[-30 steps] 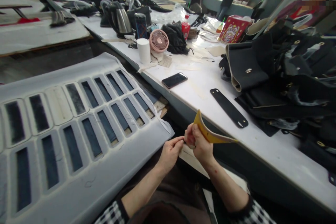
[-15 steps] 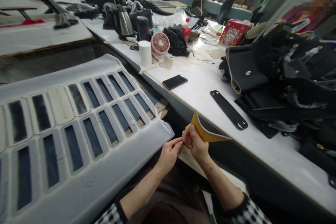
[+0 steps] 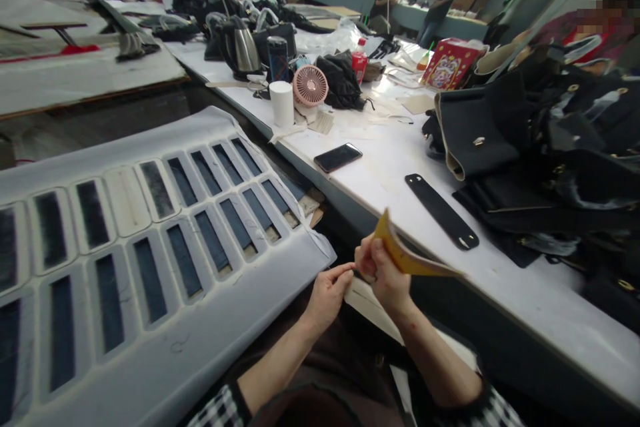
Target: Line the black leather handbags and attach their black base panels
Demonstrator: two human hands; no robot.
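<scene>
We find both hands at close work, held near each other in front of the person's body, between the grey slotted panel (image 3: 165,360) and the near edge of the tabletop (image 3: 375,180). The right hand (image 3: 389,280) is closed firmly on a curved yellow piece (image 3: 404,259), which stands up out of the grip and bends away toward the right, clear of the tabletop surface. The left hand (image 3: 326,299) has thumb and forefinger drawn close together, the tips at or just beside the right hand's fingers; the contact point is small and blurred, so we cannot make out whether anything slight is pinched there. Below them lies a pale flat piece (image 3: 370,303), partly covered by the forearms. As to progress, we judge the handling of the yellow piece to be under way and unfinished, since it is in the grip and not set down. A black strap (image 3: 441,211) lies on the tabletop, apart from the hands, with cut-outs already present at both ends. Beyond it we note a heap of black bags (image 3: 520,147); a dark phone (image 3: 339,157) lies nearer the table's left edge. Most of the panel's slots show dark material, while one in the far row shows a pale insert (image 3: 127,200). How much work remains on the yellow piece we are unable to establish from this view.
</scene>
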